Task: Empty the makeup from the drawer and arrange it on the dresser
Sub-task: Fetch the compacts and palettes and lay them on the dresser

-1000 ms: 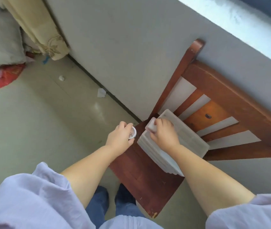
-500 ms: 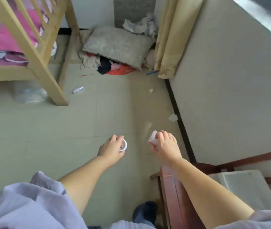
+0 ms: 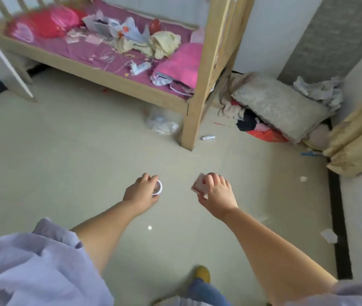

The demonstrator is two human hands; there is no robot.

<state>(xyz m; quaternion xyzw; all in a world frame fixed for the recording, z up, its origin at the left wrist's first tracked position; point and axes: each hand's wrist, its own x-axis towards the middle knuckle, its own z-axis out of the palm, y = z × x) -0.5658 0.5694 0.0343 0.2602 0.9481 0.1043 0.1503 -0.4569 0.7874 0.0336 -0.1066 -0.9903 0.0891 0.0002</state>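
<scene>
My left hand (image 3: 141,191) grips a small round white-rimmed jar (image 3: 157,187) with dark lettering on its face. My right hand (image 3: 216,191) is closed around a small flat pinkish-white case (image 3: 196,186), most of it hidden by my fingers. Both hands are held out over the bare tiled floor, about a forearm's width apart. No drawer or dresser shows in this view.
A wooden bunk bed (image 3: 191,111) with a purple sheet and clutter stands ahead. A grey cushion (image 3: 279,104) and a clothes pile lie at the right wall, beside a beige curtain (image 3: 356,142). Crumpled plastic (image 3: 161,124) and paper scraps litter the floor.
The view has swung left, away from the wooden chair and the stacked white trays, toward the bed. Both hands keep hold of the same jar and case.
</scene>
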